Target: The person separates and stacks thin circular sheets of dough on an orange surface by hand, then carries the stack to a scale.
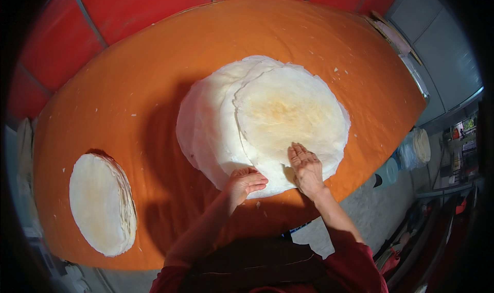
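Note:
A pile of large, thin, round flatbreads (204,127) lies before me on an orange cloth. The top flatbread (289,107) is pale with a browned middle and sits towards the pile's right side. My right hand (307,169) rests on or just over its near edge, fingers together and pointing away from me. Near the pile's front edge is my left hand (247,181), its fingers bent towards the right; whether it pinches a sheet's edge cannot be told.
The orange cloth (115,119) covers a wide table and bears scattered crumbs. A smaller stack of flatbreads (96,204) lies at the left. Red panels (142,7) stand behind the table. Wrapped round sheets (420,146) are beyond its right edge.

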A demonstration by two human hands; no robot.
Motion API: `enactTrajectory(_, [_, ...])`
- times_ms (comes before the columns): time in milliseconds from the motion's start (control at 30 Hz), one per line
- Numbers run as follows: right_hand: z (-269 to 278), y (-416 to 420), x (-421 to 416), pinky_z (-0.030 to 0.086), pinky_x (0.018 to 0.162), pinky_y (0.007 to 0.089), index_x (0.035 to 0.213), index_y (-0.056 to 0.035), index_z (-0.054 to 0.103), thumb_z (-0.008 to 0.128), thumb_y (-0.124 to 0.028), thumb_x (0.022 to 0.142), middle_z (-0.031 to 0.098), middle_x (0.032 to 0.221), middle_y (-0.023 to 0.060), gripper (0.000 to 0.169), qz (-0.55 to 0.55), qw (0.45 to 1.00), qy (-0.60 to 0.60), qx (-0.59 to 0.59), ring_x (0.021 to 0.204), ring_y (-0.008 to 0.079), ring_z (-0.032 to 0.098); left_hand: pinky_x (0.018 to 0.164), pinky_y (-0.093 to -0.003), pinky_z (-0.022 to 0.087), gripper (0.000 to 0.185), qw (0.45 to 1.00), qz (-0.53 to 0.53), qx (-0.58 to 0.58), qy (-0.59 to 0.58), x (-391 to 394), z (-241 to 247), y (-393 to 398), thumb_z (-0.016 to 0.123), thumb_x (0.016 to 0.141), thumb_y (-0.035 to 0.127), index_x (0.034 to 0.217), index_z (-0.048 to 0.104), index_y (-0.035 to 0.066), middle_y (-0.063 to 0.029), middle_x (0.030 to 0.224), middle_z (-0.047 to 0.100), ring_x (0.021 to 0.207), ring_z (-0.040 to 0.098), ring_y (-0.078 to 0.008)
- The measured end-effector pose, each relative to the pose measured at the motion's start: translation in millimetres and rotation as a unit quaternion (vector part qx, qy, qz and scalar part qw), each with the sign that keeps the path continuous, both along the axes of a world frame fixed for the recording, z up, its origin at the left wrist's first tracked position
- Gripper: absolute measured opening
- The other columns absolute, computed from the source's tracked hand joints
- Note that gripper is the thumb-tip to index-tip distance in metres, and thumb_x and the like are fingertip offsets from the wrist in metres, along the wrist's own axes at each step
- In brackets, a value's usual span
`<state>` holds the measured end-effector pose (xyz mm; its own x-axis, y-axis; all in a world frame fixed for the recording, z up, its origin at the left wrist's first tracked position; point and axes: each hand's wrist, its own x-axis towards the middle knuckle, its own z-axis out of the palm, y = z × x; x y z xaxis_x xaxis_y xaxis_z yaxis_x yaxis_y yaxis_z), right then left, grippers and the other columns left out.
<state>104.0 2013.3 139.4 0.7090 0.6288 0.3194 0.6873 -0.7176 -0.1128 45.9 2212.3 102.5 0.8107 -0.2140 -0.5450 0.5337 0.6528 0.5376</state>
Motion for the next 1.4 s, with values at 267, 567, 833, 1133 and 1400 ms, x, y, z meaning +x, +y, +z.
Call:
enactTrajectory(267, [-20, -36, -53, 0.035, 0.092, 0.0469, 0.12, 0.0032, 0.043, 0.066, -0.01, 0.064, 0.042, 0.127, 0.0216, 0.062, -0.002, 0.999, 0.044, 0.032, 0.116, 0.0373, 0.042, 0.074, -0.0339, 0.05, 0.018, 0.987, -0.111, 0.096, -0.059, -2, 12, -2, 0.055, 0.078, -0.001, 0.097, 0.052, -0.001, -0.0119, 0.092, 0.059, 0.084, 0.061, -0.0217])
enactTrajectory(567, [29, -65, 37, 0.036, 0.074, 0.0402, 0.1, 0.0015, 0.049, 0.065, -0.012, 0.068, 0.043, 0.099, 0.013, 0.038, -0.052, 0.984, 0.099, 0.138, 0.088, 0.028, 0.042, 0.084, -0.0334, 0.045, 0.034, 0.982, -0.02, 0.081, -0.171, 28, 17, -1, 0.055, 0.076, -0.006, 0.109, 0.049, 0.0, -0.0108, 0.101, 0.054, 0.101, 0.052, -0.0237])
enactTrajectory(833, [179, -70, 156, 0.048, 0.054, 0.0342, 0.089, -0.0006, 0.06, 0.055, 0.003, 0.066, 0.063, 0.082, 0.0138, 0.024, -0.044, 0.968, -0.242, 0.059, 0.067, 0.0292, 0.061, 0.086, -0.0388, 0.043, 0.016, 0.995, 0.069, 0.013, -0.068, 92, -1, 4, 0.055, 0.074, -0.002, 0.088, 0.05, 0.004, -0.0099, 0.09, 0.053, 0.091, 0.053, -0.0222])
enactTrajectory(1133, [-18, 25, 70, 0.036, 0.087, 0.0454, 0.123, -0.0035, 0.045, 0.061, -0.024, 0.072, 0.042, 0.129, 0.0169, 0.057, -0.044, 0.999, 0.006, -0.025, 0.112, 0.0359, 0.044, 0.085, -0.0339, 0.044, 0.028, 0.979, -0.001, 0.103, -0.179, 113, 4, 13, 0.051, 0.069, -0.009, 0.095, 0.05, 0.001, -0.0091, 0.092, 0.054, 0.09, 0.054, -0.021])
enactTrajectory(1400, [3, -1, 99, 0.047, 0.074, 0.0367, 0.104, -0.0002, 0.058, 0.066, -0.014, 0.065, 0.061, 0.104, 0.0135, 0.042, -0.096, 0.988, 0.076, 0.09, 0.09, 0.0272, 0.059, 0.083, -0.0304, 0.043, 0.056, 0.946, 0.044, 0.202, -0.25, 106, 8, 17, 0.052, 0.065, -0.005, 0.119, 0.04, -0.004, -0.0156, 0.108, 0.053, 0.096, 0.053, -0.0225])
